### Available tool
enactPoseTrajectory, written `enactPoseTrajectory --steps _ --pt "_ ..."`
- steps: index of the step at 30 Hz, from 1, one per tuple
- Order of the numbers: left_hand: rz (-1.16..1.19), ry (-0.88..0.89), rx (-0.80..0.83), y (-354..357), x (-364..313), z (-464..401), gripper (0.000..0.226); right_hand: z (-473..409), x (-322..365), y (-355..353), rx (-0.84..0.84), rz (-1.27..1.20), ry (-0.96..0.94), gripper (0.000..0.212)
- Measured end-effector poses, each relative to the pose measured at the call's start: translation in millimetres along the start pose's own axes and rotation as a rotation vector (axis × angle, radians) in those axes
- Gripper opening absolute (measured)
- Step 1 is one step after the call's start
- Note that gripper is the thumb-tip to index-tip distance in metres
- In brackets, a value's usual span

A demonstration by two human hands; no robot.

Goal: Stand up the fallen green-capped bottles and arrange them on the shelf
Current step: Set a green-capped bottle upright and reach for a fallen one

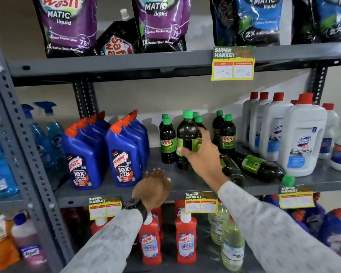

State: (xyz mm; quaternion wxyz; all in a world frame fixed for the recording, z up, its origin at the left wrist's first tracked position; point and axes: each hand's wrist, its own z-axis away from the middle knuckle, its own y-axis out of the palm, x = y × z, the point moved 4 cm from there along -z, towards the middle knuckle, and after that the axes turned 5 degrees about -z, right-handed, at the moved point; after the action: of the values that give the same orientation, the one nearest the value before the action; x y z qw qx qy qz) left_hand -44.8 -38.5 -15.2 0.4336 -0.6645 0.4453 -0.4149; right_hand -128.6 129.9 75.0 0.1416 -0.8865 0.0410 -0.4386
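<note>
the right hand (pixel 193 148) was wrapped around the lower half of an upright bottle (pixel 186 134) on the middle shelf (pixel 185 184), fingers across its green label and thumb on the left side. the bottle was dark with a green cap and stood in front of the row, its base on or just above the shelf; i could not tell which.

just left of it stood another green-capped bottle (pixel 167 142), upright, with more behind. to the right of the wrist stood a pair of upright bottles (pixel 227 134) of the same kind.

two bottles were down. one fallen bottle (pixel 264 167) lay on its side with its green cap pointing to the front edge, close beside the white jugs (pixel 301 138). a second fallen bottle (pixel 231 170) lay partly hidden behind the right forearm, bottom toward the front.

the left hand (pixel 153 187) hovered at the shelf's front edge, fingers loosely spread, holding nothing, a dark watch (pixel 133 203) on the wrist. blue bottles (pixel 124 154) stood to its left.
</note>
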Motion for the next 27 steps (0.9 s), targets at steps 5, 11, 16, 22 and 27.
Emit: enactPoseTrajectory --steps 5,11,16,22,27 --pt "-0.07 0.025 0.027 -1.3 -2.2 0.1 0.058 23.3 -27.8 16.7 -0.026 0.014 -0.031 0.088" --pt "-0.032 -0.021 -0.013 -1.8 -1.4 0.6 0.058 27.1 -37.3 21.8 0.002 0.084 -0.077 0.092" --pt "0.07 -0.043 -0.015 0.2 0.1 0.7 0.057 26.9 -42.4 23.8 0.135 -0.121 -0.004 0.096" --pt "0.065 -0.028 0.006 4.2 0.9 -2.1 0.06 14.4 -58.3 27.0 0.384 -0.413 0.162 0.082" --pt "0.123 -0.073 -0.016 4.1 1.4 -3.1 0.059 15.5 -61.0 26.9 0.308 -0.271 0.146 0.073"
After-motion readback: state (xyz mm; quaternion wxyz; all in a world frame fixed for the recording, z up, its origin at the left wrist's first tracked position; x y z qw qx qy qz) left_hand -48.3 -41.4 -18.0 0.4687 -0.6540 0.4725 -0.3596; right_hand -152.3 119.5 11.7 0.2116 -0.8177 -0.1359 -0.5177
